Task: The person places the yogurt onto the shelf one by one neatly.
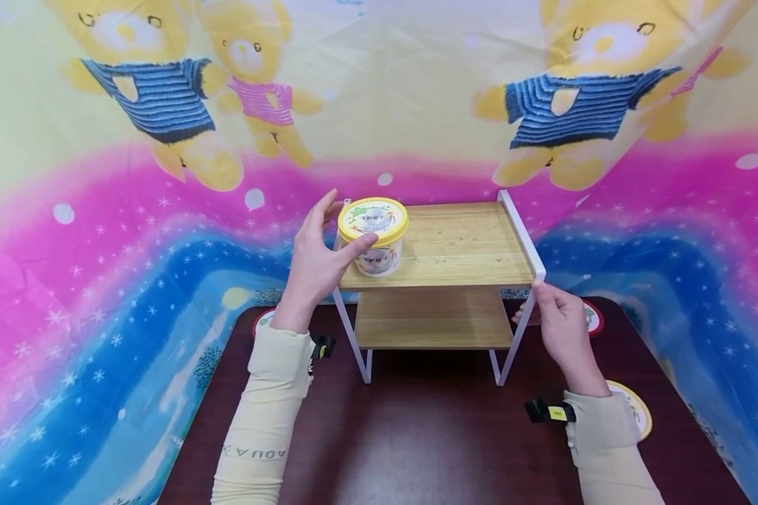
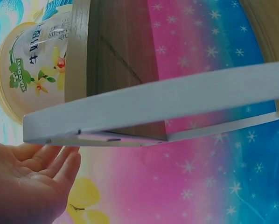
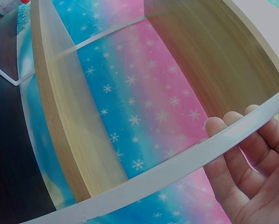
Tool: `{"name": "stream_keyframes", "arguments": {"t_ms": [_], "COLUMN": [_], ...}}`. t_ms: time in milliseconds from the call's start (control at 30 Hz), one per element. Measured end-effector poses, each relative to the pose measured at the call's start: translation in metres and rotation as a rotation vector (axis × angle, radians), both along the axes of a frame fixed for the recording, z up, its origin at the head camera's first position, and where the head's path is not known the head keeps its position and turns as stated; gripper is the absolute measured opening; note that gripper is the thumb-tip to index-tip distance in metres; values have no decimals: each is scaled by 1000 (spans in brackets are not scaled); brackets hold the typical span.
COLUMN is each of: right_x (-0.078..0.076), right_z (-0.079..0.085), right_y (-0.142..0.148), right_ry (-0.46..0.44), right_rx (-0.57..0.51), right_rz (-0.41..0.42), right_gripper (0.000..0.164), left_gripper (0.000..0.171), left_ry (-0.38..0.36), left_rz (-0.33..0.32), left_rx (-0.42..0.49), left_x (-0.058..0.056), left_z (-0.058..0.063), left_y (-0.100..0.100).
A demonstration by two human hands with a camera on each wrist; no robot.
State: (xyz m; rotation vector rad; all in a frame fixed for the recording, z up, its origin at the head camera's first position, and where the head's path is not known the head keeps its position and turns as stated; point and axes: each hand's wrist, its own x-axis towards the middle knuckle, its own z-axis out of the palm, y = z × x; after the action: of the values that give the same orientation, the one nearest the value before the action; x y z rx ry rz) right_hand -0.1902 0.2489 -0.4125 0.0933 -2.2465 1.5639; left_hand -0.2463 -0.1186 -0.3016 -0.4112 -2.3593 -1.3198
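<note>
A two-tier wooden rack [image 1: 461, 245] with white metal side frames stands on the dark table. On its top board, at the left end, sits a round tub [image 1: 379, 261] with a yellow-rimmed lid, printed with flowers in the left wrist view [image 2: 51, 56]. My left hand [image 1: 322, 263] is beside the tub, thumb over the front edge of its lid. In the left wrist view the fingers of that hand [image 2: 34, 182] lie loosely bent outside the white frame. My right hand [image 1: 562, 322] grips the rack's right frame, its fingers [image 3: 251, 158] curled behind the white bar [image 3: 167, 161].
A red-rimmed lid [image 1: 263, 321] shows at the table's back left, another red-rimmed lid [image 1: 594, 318] behind my right hand. A yellow-rimmed lid [image 1: 634, 407] is partly hidden by my right sleeve. A patterned cloth [image 1: 385, 154] hangs close behind the rack.
</note>
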Motion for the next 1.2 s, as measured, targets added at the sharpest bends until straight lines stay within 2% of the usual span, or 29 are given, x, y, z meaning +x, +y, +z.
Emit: {"name": "stream_keyframes", "arguments": {"t_ms": [300,467,800,967,1200], "right_x": [-1,-2,-1,-2,-2], "right_z": [0,-1,0,0,0], "right_y": [-1,0,-1,-1,0], "right_ry": [8,7,7,-2,0], "right_rx": [-9,-30,-29,-10,-8], "right_rz": [-2,10,7,5,9], "right_gripper": [50,47,46,50,51], "left_gripper": [94,90,87,83,81], "left_ry": [31,48,126,158,163], "left_rz": [41,38,33,36,33], "left_rx": [-18,2,46,52,66], "left_x": [3,6,11,12,15], "left_z": [-3,-5,-9,-12,-19], "left_y": [-9,-11,-19,-23,-26]}}
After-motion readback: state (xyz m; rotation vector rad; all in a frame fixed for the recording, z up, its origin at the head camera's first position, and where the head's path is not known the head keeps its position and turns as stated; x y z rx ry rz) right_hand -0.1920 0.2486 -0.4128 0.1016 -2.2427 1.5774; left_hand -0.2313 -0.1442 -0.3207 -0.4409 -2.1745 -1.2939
